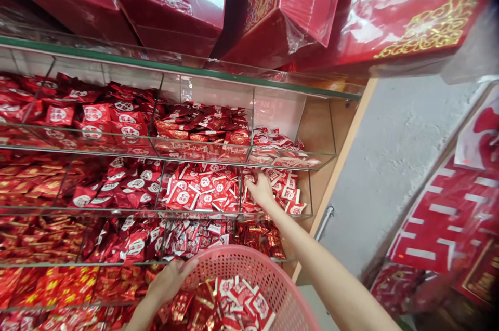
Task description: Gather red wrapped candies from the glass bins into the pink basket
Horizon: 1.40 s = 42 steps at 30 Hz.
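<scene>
My left hand [169,281] is closed on the left rim of a pink perforated plastic basket [268,266]. Small red packets with white labels [244,300] and shiny red-gold ones [205,307] lie inside it. Above and beyond the basket, my right hand [259,189] reaches into a glass-fronted shelf compartment. Its curled fingers touch the red-and-white wrapped packets [288,193] there; whatever they grip, if anything, is hidden. Similar packets [205,188] fill the compartment just to the left.
Glass dividers and a glass shelf edge [187,67] bound the compartments. Dark red packets [128,188] fill others. Large red boxes [167,3] stand on top. A wooden side panel [339,149] meets a grey wall [374,149], with red-and-white decorations [429,222] at right.
</scene>
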Each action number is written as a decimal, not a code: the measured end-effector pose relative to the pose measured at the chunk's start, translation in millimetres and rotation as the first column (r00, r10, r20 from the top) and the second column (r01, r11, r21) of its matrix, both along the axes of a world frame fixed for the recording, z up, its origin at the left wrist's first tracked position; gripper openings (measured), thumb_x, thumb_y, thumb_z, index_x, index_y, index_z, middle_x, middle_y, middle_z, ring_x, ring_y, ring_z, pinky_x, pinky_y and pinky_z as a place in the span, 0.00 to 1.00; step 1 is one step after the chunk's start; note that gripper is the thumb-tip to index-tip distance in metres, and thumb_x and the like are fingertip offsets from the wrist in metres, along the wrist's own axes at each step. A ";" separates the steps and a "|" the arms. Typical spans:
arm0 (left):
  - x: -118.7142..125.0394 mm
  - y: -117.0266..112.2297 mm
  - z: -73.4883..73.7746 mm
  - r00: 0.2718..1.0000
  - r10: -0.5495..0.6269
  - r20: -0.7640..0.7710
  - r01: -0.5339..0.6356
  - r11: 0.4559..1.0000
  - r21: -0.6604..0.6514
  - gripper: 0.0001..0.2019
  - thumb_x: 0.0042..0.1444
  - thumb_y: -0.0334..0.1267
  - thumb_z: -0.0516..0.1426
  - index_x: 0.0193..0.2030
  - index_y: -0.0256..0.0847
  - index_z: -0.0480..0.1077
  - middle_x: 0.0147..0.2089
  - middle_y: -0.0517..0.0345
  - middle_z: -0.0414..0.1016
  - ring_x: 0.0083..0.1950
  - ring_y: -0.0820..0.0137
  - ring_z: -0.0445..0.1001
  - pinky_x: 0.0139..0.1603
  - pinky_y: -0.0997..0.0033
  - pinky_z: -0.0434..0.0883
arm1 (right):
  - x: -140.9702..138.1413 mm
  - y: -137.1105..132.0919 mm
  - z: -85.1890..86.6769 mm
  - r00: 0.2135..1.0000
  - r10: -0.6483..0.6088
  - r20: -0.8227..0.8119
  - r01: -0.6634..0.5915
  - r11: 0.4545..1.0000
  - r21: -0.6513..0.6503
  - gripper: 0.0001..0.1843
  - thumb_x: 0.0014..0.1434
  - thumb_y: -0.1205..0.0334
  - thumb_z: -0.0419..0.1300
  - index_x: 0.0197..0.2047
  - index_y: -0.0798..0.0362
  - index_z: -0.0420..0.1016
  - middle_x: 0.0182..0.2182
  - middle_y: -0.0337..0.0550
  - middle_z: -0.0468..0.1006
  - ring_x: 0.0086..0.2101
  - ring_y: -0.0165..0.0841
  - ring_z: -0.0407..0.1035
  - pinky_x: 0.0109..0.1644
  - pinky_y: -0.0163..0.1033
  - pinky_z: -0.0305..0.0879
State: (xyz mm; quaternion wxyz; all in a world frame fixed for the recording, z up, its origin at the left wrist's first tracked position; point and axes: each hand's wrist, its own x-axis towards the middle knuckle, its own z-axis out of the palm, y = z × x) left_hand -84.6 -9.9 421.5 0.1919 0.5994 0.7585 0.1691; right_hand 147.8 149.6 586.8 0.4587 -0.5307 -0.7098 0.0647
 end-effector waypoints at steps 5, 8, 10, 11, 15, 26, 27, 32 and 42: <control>-1.0 0.2 2.1 1.000 -0.004 0.028 0.004 1.000 -0.015 0.26 0.51 0.60 0.39 0.23 0.41 0.63 0.28 0.54 0.73 0.33 0.65 0.73 0.33 0.73 0.61 | 28.8 -0.4 5.7 0.982 0.176 -0.070 -0.175 0.984 0.020 0.21 0.51 0.51 0.52 0.42 0.58 0.67 0.30 0.43 0.69 0.31 0.33 0.63 0.37 0.39 0.61; 0.0 -0.3 4.6 1.000 0.001 0.009 -0.001 0.999 -0.032 0.28 0.50 0.62 0.38 0.24 0.41 0.64 0.30 0.53 0.74 0.34 0.64 0.73 0.32 0.73 0.61 | 40.3 -13.3 1.0 0.923 0.375 -0.084 -0.375 0.927 0.016 0.25 0.52 0.52 0.54 0.51 0.56 0.61 0.33 0.41 0.68 0.32 0.30 0.63 0.39 0.37 0.62; 0.7 -0.9 5.4 1.000 0.010 0.002 -0.010 0.999 -0.032 0.29 0.49 0.63 0.37 0.25 0.41 0.65 0.30 0.53 0.74 0.34 0.64 0.73 0.31 0.73 0.61 | 42.4 -22.0 -4.3 0.885 0.462 -0.059 -0.462 0.887 0.003 0.26 0.53 0.54 0.53 0.54 0.54 0.57 0.37 0.42 0.68 0.36 0.30 0.64 0.42 0.37 0.62; 1.0 -1.2 5.4 1.000 0.010 0.000 -0.010 0.999 -0.031 0.29 0.49 0.63 0.37 0.25 0.41 0.65 0.30 0.54 0.74 0.34 0.65 0.72 0.31 0.73 0.61 | 41.9 -24.7 -6.8 0.872 0.489 -0.025 -0.489 0.872 -0.002 0.27 0.53 0.55 0.53 0.55 0.53 0.56 0.40 0.43 0.68 0.39 0.31 0.64 0.44 0.39 0.61; 0.5 -1.4 4.1 1.000 -0.010 -0.003 0.010 1.000 -0.029 0.29 0.50 0.62 0.38 0.25 0.41 0.66 0.28 0.55 0.73 0.33 0.65 0.72 0.31 0.74 0.61 | 33.6 -20.6 -11.5 0.810 0.564 0.162 -0.567 0.823 -0.032 0.34 0.47 0.62 0.57 0.58 0.51 0.54 0.53 0.48 0.62 0.52 0.38 0.57 0.55 0.46 0.51; -0.2 -1.0 1.1 1.000 0.000 0.017 0.000 1.000 -0.022 0.28 0.49 0.62 0.39 0.24 0.41 0.66 0.25 0.57 0.73 0.31 0.66 0.72 0.32 0.74 0.61 | 30.0 -14.7 -1.8 0.786 0.618 0.017 -0.614 0.784 -0.087 0.17 0.42 0.65 0.57 0.38 0.52 0.61 0.32 0.34 0.68 0.33 0.30 0.63 0.41 0.38 0.60; -0.3 -0.8 0.5 1.000 -0.004 0.014 0.005 1.000 -0.019 0.28 0.49 0.62 0.39 0.24 0.41 0.66 0.25 0.57 0.72 0.31 0.66 0.72 0.32 0.74 0.61 | 30.9 -15.7 -1.0 0.788 0.616 -0.011 -0.614 0.785 -0.087 0.17 0.42 0.65 0.57 0.37 0.52 0.60 0.31 0.33 0.67 0.32 0.29 0.62 0.40 0.37 0.60; -1.3 -0.3 -0.2 1.000 -0.019 0.002 0.019 1.000 -0.007 0.27 0.50 0.61 0.40 0.24 0.41 0.66 0.27 0.56 0.74 0.33 0.66 0.72 0.33 0.73 0.61 | 35.1 -20.5 3.5 0.815 0.549 -0.184 -0.550 0.834 0.049 0.15 0.43 0.64 0.58 0.36 0.52 0.60 0.31 0.34 0.66 0.32 0.29 0.62 0.41 0.37 0.59; 1.7 -2.3 4.1 1.000 0.005 0.020 -0.004 0.999 -0.038 0.29 0.48 0.63 0.39 0.22 0.41 0.65 0.25 0.56 0.72 0.30 0.66 0.72 0.30 0.74 0.59 | 65.8 -79.4 -3.4 0.689 0.506 -0.520 -0.496 0.851 0.171 0.20 0.49 0.61 0.59 0.45 0.48 0.58 0.38 0.39 0.67 0.38 0.31 0.63 0.44 0.40 0.61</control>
